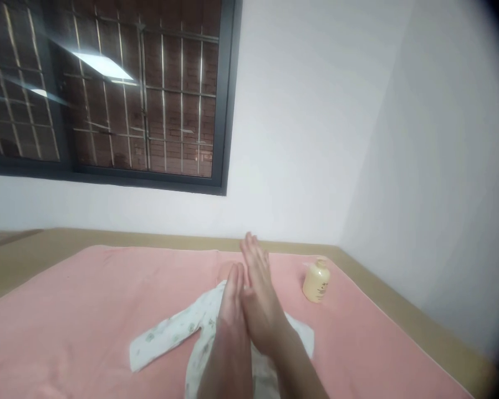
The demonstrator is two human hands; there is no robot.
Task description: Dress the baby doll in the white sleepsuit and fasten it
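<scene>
My left hand (233, 296) and my right hand (261, 296) are raised in front of me, palms against each other. The fingers of both are stretched out straight, the right ones reaching higher than the left. I see nothing held between them. Below and behind them lies a white long-sleeved baby garment (166, 338) with a small greenish print, its sleeves spread to both sides. A pinkish rounded shape (224, 271) shows at its neck end, mostly hidden by my hands, so I cannot tell what it is. To the right of my right hand stands a cream-yellow pump bottle (316, 282) with dark lettering.
A pink cloth (87, 310) covers most of the tan table surface (66, 238). White walls (307, 122) rise behind it and to the right. At the upper left is a dark-framed window (224, 111) with metal bars outside.
</scene>
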